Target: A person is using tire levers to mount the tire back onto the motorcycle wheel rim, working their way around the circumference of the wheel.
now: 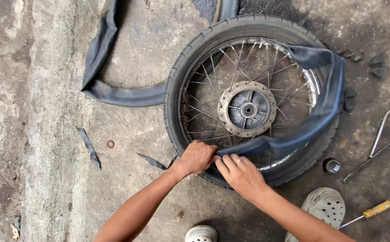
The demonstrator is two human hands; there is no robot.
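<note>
Closest to us there's a pale clog (201, 234) and a second perforated one (325, 206) on the concrete floor (47, 134), with a yellow-handled screwdriver (368, 213) just beside it. Our left hand (198, 157) is curled tight at the near edge of the tire (190, 58), fingers tucked down by the rim so we can't tell exactly what they grip. Our right hand (239, 174) sits touching it, fingers together, pinching the loose inner tube (320, 107) where it comes over the tire. That tube drapes across the right side of the spoked wheel, hub (247, 109) in the middle. Off right lie two metal tire levers (374, 148) and a small ring cap (332, 166). Far left, another old tube (101, 58) curls away, with rubber scraps (89, 148) near it.
</note>
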